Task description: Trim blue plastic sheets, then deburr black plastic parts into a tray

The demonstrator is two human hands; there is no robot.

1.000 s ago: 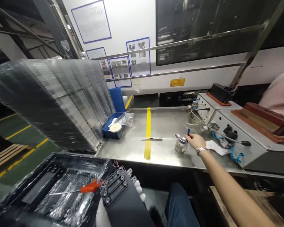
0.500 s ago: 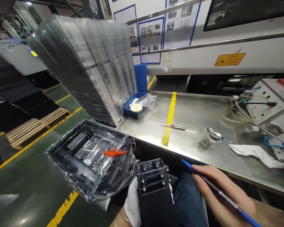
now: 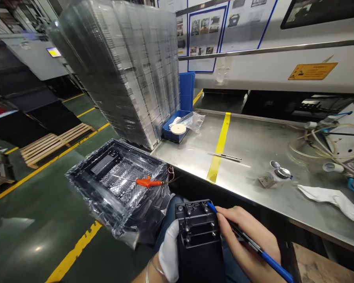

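Observation:
My left hand (image 3: 169, 251), in a white glove, grips the side of a black box-shaped part (image 3: 200, 255). Its open frame end, with ribs and several small round metal pieces, faces up toward me. My right hand (image 3: 250, 236), bare, is closed around a slim pen-like tool (image 3: 249, 239) with blue ends. The tool's blue tip is at the upper right corner of the part's frame; whether it touches cannot be made out. Left of my hands, an orange-handled air blow gun (image 3: 149, 182) with a thin nozzle lies on a plastic-lined black crate (image 3: 76, 179).
A metal bench (image 3: 188, 155) spans ahead, with a yellow tape strip (image 3: 221, 145). On it lie a thin metal tool (image 3: 228, 157), a small metal block (image 3: 267, 179), a white cloth (image 3: 332, 198) and a blue bin (image 3: 169, 134). A wrapped tray stack (image 3: 129, 74) stands at left.
My right hand has moved left with the pen-like tool, bringing its tip to the part's frame corner. The view has shifted slightly left, and my left hand still holds the part.

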